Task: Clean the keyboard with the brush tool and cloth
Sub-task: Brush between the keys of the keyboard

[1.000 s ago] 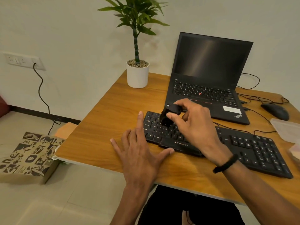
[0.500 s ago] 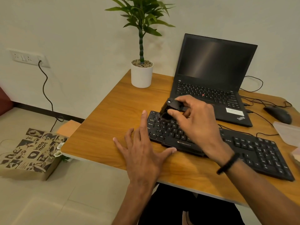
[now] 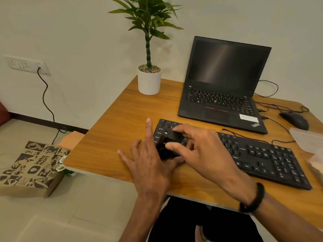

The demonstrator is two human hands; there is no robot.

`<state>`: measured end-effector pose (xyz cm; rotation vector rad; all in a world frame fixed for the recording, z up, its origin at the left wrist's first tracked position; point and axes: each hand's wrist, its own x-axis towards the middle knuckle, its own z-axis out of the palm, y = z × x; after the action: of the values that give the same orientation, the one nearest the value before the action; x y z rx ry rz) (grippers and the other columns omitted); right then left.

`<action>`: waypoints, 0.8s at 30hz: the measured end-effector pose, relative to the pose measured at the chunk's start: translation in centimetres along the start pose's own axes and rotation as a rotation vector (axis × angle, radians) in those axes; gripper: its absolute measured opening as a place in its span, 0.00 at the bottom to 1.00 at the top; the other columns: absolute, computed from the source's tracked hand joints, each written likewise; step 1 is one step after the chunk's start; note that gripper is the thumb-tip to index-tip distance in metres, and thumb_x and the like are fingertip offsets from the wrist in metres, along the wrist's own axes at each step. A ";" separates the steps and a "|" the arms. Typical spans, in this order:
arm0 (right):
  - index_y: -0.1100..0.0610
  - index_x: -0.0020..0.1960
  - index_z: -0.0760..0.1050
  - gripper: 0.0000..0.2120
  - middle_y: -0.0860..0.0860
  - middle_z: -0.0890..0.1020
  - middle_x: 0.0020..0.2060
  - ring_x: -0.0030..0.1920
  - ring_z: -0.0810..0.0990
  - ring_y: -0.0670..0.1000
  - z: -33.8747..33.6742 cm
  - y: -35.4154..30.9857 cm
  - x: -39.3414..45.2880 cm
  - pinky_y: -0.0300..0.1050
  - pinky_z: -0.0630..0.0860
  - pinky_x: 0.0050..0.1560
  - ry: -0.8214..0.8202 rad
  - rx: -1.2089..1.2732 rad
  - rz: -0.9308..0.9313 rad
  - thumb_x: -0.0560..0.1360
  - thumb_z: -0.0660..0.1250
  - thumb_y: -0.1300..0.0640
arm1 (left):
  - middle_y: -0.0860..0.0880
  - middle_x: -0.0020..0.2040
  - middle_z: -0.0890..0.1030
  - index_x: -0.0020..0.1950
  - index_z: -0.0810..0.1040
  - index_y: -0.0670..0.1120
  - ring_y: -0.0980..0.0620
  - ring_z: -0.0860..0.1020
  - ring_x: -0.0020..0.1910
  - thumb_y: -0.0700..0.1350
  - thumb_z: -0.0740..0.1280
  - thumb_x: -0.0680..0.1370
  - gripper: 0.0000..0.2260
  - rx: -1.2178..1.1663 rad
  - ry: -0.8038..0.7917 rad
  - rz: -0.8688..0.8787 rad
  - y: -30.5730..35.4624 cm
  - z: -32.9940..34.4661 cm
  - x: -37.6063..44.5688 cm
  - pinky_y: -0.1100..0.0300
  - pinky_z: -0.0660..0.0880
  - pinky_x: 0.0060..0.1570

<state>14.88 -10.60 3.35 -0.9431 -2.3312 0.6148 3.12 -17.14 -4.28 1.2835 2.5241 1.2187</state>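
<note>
At the near edge of the table (image 3: 108, 119), the left hand (image 3: 148, 165) lies flat with fingers spread and straight, its thumb side against the left end of the keyboard (image 3: 262, 158), steadying it and gripping nothing. Just beside it the right hand (image 3: 204, 152) pinches the brush tool (image 3: 167, 145) between thumb and fingers, holding it down on the keys at the keyboard's left end; motion blur hides the bristles. The brush tool looks small, black and light, a stiff plastic body best pinched by its sides, as it is here. The keyboard is a long, rigid black slab lying slantwise along the near edge; it seems light enough to slide under brushing, so pressing at its end makes sense. Key legends such as "Ctrl" can be made out, though most are blurred. No cloth is clearly seen; a clear plastic container (image 3: 307, 138) sits at the right edge.

Farther back, an open laptop (image 3: 225, 81) with a dark screen carries a "ThinkPad" mark on its palm rest. A black mouse (image 3: 295, 119) lies to its right, and a potted plant (image 3: 149, 79) stands at the far left corner. On the floor to the left, a paper bag (image 3: 31, 168) reads "instamart".
</note>
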 end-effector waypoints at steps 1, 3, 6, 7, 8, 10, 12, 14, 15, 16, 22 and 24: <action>0.49 0.61 0.81 0.17 0.48 0.86 0.38 0.30 0.82 0.44 -0.7 0.2 -0.8 0.42 0.82 0.40 -0.006 0.010 0.043 0.75 0.75 0.45 | 0.52 0.70 0.78 0.82 0.33 0.60 0.44 0.66 0.76 0.75 0.68 0.62 0.61 0.000 0.003 0.004 0.0 -0.1 0.0 0.26 0.47 0.75; 0.49 0.59 0.82 0.16 0.48 0.86 0.40 0.30 0.82 0.44 -2.3 0.8 -2.2 0.43 0.83 0.45 0.038 0.099 0.143 0.73 0.76 0.46 | 0.51 0.70 0.78 0.83 0.37 0.58 0.43 0.67 0.75 0.76 0.70 0.61 0.62 0.003 0.001 0.015 0.2 -0.1 -0.1 0.25 0.47 0.75; 0.50 0.53 0.83 0.11 0.47 0.88 0.39 0.29 0.84 0.51 -5.0 1.2 -3.0 0.47 0.84 0.35 0.188 0.327 0.261 0.72 0.78 0.52 | 0.50 0.72 0.75 0.84 0.38 0.59 0.41 0.65 0.77 0.72 0.76 0.60 0.65 0.001 -0.017 0.021 0.3 0.0 0.1 0.23 0.48 0.74; 0.51 0.52 0.83 0.10 0.48 0.88 0.39 0.29 0.84 0.53 -5.8 1.4 -3.2 0.46 0.84 0.34 0.259 0.372 0.290 0.72 0.78 0.53 | 0.50 0.73 0.74 0.84 0.40 0.59 0.41 0.65 0.77 0.72 0.76 0.60 0.64 0.016 -0.018 0.038 0.3 0.0 0.0 0.22 0.47 0.73; 0.52 0.52 0.83 0.10 0.49 0.88 0.39 0.30 0.84 0.53 -6.6 1.7 -3.3 0.46 0.84 0.35 0.324 0.427 0.325 0.72 0.78 0.53 | 0.51 0.74 0.73 0.84 0.42 0.59 0.41 0.64 0.78 0.73 0.75 0.60 0.62 0.025 -0.012 0.065 0.3 -0.1 0.0 0.22 0.46 0.73; 0.55 0.52 0.84 0.11 0.53 0.88 0.40 0.31 0.83 0.52 -7.8 2.9 -3.8 0.49 0.85 0.39 0.423 0.617 0.431 0.72 0.78 0.52 | 0.53 0.75 0.71 0.84 0.53 0.59 0.43 0.63 0.79 0.75 0.72 0.62 0.56 0.015 0.020 0.145 0.8 0.1 -0.4 0.23 0.45 0.72; 0.60 0.54 0.83 0.16 0.56 0.88 0.43 0.33 0.82 0.50 -8.5 4.0 -4.3 0.49 0.85 0.41 0.456 0.807 0.550 0.71 0.79 0.52 | 0.55 0.74 0.73 0.79 0.65 0.58 0.47 0.64 0.78 0.75 0.70 0.64 0.47 -0.043 0.028 0.229 1.7 0.5 -1.0 0.24 0.48 0.74; 0.63 0.56 0.82 0.20 0.58 0.87 0.45 0.34 0.82 0.49 -8.9 5.1 -5.1 0.46 0.85 0.40 0.468 0.939 0.630 0.70 0.79 0.52 | 0.58 0.67 0.78 0.74 0.73 0.57 0.51 0.70 0.72 0.70 0.72 0.68 0.37 -0.202 -0.007 0.279 3.4 1.0 -1.9 0.32 0.62 0.74; 0.64 0.56 0.82 0.20 0.58 0.87 0.45 0.34 0.82 0.49 -9.1 5.5 -5.5 0.46 0.85 0.40 0.471 0.987 0.652 0.70 0.79 0.53 | 0.60 0.63 0.79 0.72 0.75 0.57 0.55 0.73 0.68 0.67 0.74 0.71 0.32 -0.322 -0.052 0.261 4.5 1.2 -2.5 0.41 0.70 0.70; 0.64 0.56 0.82 0.20 0.58 0.87 0.45 0.34 0.82 0.49 -9.1 5.9 -6.0 0.46 0.85 0.41 0.475 1.026 0.668 0.70 0.79 0.54 | 0.62 0.60 0.81 0.70 0.77 0.59 0.58 0.75 0.65 0.63 0.75 0.72 0.27 -0.452 -0.113 0.215 5.6 1.4 -3.1 0.48 0.74 0.65; 0.67 0.63 0.78 0.23 0.64 0.86 0.51 0.40 0.86 0.55 -9.7 7.5 -9.0 0.52 0.86 0.48 0.539 1.253 0.734 0.71 0.78 0.58 | 0.55 0.49 0.88 0.68 0.78 0.53 0.57 0.85 0.53 0.50 0.75 0.76 0.21 -0.969 -0.418 -0.135 11.2 2.2 -6.0 0.50 0.80 0.62; 0.67 0.63 0.77 0.22 0.65 0.86 0.51 0.42 0.86 0.56 -9.6 7.9 -10.1 0.53 0.86 0.49 0.530 1.305 0.743 0.72 0.77 0.60 | 0.53 0.48 0.88 0.68 0.78 0.52 0.55 0.86 0.53 0.54 0.75 0.73 0.24 -1.030 -0.443 -0.211 11.9 2.8 -6.5 0.49 0.79 0.64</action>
<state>30.90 -10.93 2.74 -1.0251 -0.6938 1.6138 16.27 -15.89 -0.03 0.8376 1.3215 1.5939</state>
